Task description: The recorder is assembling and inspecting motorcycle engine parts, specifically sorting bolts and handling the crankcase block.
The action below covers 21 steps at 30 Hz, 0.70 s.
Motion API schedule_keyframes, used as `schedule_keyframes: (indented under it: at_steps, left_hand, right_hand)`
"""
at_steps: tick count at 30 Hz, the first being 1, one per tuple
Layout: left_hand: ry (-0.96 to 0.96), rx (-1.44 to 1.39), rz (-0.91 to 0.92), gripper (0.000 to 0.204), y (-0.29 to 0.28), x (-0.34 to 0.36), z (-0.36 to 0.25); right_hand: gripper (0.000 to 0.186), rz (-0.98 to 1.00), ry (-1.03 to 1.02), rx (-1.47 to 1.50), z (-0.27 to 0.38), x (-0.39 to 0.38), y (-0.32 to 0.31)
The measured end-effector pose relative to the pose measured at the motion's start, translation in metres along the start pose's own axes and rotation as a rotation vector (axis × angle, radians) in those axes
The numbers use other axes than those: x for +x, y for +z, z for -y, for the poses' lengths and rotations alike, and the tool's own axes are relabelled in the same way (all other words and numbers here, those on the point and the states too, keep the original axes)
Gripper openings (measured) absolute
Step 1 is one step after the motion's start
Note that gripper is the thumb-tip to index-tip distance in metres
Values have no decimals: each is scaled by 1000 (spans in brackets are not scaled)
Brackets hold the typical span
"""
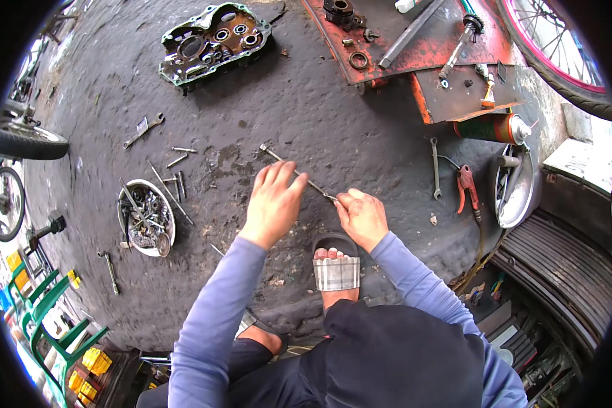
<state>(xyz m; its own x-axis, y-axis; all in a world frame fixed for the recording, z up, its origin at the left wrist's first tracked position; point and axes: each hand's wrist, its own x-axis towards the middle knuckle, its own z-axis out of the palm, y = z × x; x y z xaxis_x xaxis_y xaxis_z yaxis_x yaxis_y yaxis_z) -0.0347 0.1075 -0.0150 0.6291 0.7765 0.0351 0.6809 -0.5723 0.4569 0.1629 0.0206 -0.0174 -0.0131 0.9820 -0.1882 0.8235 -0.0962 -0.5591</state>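
My left hand (273,207) reaches over a long thin metal rod (315,186) with a hexagonal head at its far end, its fingers apart and slightly bent. Closer to the right, my right hand (360,217) is closed on the near end of the rod, around a small fitting whose detail I cannot make out. A white bowl (170,234) full of small metal parts sits to the left, with loose bolts (179,189) beside it. A combination wrench (436,170) lies to the right of my right hand. My sandalled foot (336,272) is just below my hands.
An oily engine casing (207,51) lies ahead. A red metal plate (401,27) holds parts, near a spray can (489,128), air gun (468,187) and white basin (523,211). Bicycle wheels (557,78) stand at the edges, green chairs (47,313) at lower left.
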Motion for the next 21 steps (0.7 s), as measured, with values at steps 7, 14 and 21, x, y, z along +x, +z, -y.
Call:
schedule_keyframes:
  at_steps: [7,14,21]
  left_hand:
    - [153,121,232,13,19,23,8]
    - [102,69,181,7,31,-6,12]
    - [0,-164,81,30,33,-14,-5]
  right_hand:
    - [13,-18,-28,-47,5,4,5]
    - [11,-8,-100,-87,10,6,8]
    - [12,132,-121,-151,14,15,13]
